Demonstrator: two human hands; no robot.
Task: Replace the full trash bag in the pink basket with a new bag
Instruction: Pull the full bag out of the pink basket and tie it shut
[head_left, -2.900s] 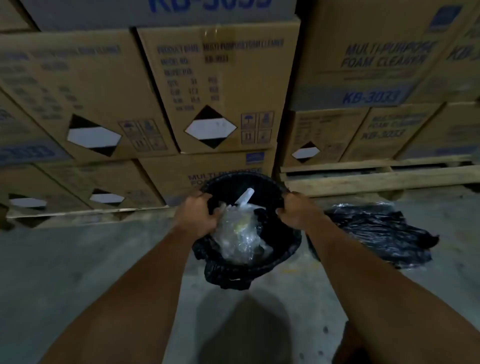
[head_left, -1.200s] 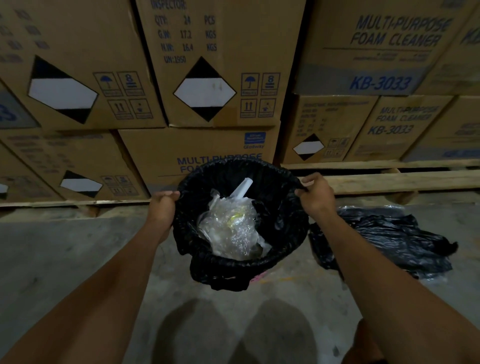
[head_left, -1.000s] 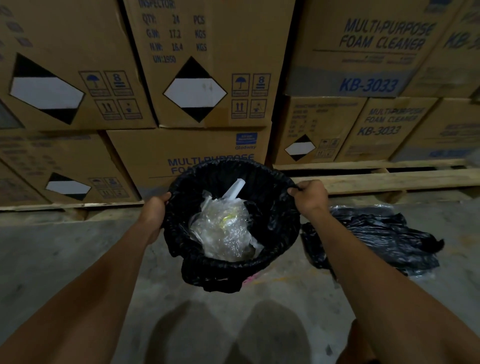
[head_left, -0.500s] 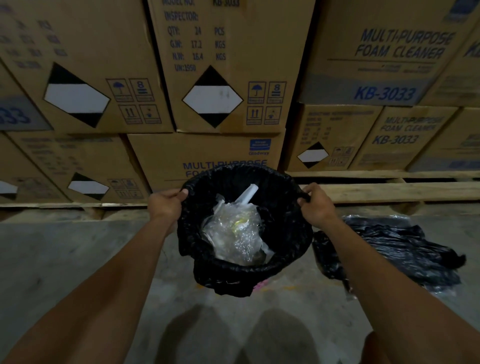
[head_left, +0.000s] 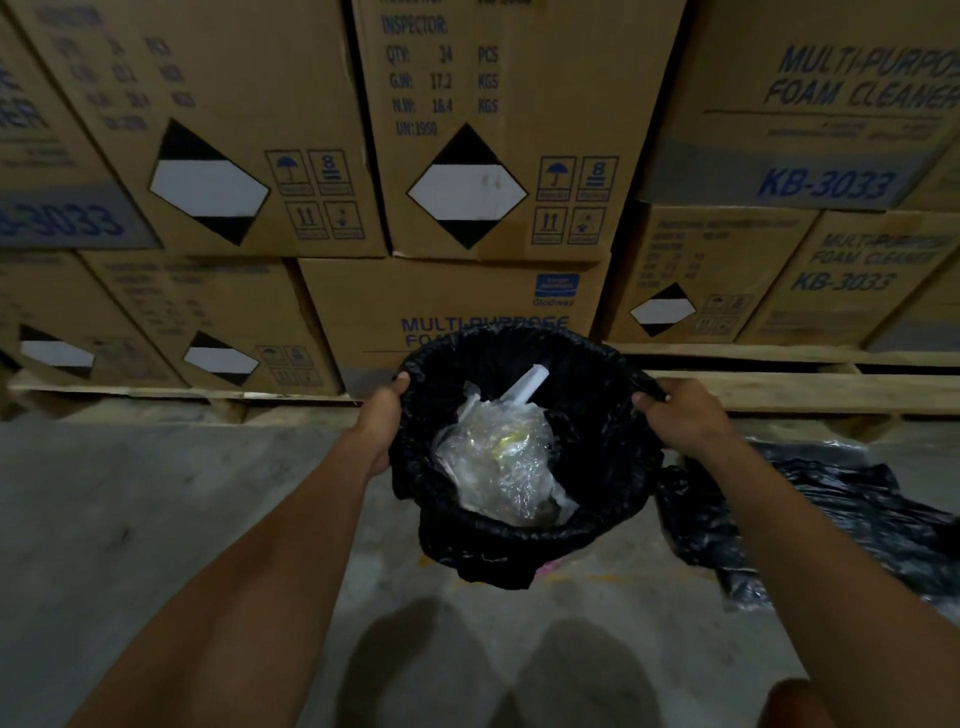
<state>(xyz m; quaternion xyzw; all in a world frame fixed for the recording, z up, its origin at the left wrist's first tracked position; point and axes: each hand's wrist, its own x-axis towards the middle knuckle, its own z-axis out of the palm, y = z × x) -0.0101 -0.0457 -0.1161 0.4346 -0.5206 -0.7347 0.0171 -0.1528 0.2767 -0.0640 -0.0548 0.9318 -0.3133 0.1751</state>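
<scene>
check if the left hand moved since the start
Yes: the left hand has gone leftward, off the clear trash it touched, out to the left rim of the bag.

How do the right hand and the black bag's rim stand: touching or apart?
Touching. In the head view the right hand has its fingers curled round the rim of the black bag.

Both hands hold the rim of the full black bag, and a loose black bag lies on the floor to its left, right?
Not quite: the head view shows the loose black bag on the floor to the right of the full black bag. The left hand and right hand do hold its rim.
</scene>
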